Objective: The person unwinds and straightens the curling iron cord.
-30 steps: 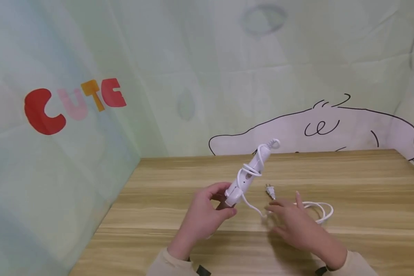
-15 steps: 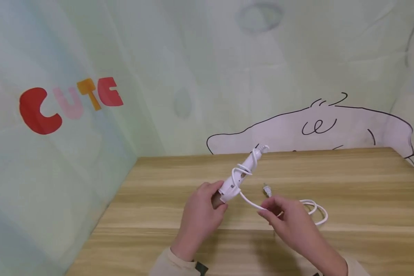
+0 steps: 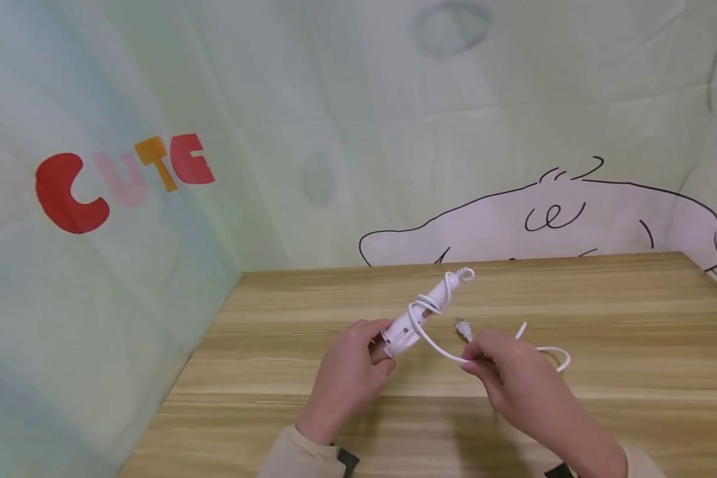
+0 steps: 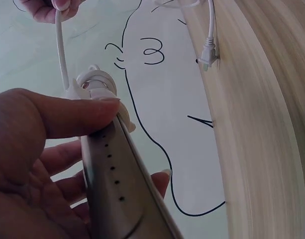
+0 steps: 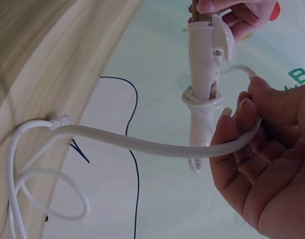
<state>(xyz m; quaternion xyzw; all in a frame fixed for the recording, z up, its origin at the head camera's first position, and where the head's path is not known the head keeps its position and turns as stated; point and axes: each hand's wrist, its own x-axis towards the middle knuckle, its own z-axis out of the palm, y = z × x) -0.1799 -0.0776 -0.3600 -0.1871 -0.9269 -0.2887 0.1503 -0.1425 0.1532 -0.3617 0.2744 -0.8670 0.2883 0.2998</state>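
A white-handled curling iron [image 3: 399, 334] is held above the table, tilted up to the right. My left hand [image 3: 348, 375] grips its metal barrel [image 4: 112, 174], thumb along the top in the left wrist view. Several turns of white power cord [image 3: 441, 350] wrap the handle [image 5: 201, 64]. To the right of it, my right hand [image 3: 522, 382] pinches the cord between thumb and fingers, with a slack length running from there to the handle. The plug [image 3: 463, 328] lies on the table just beyond the right hand, beside loose loops of the same cord.
The wood-grain table [image 3: 263, 372] spreads under both hands. A pale printed curtain [image 3: 311, 133] stands along its back and left edges, bearing a cartoon outline and coloured letters.
My right hand, loose over the cord earlier, now pinches it and has shifted slightly right since the middle frame. The curling iron's handle has dipped lower, and the loose loops have moved.
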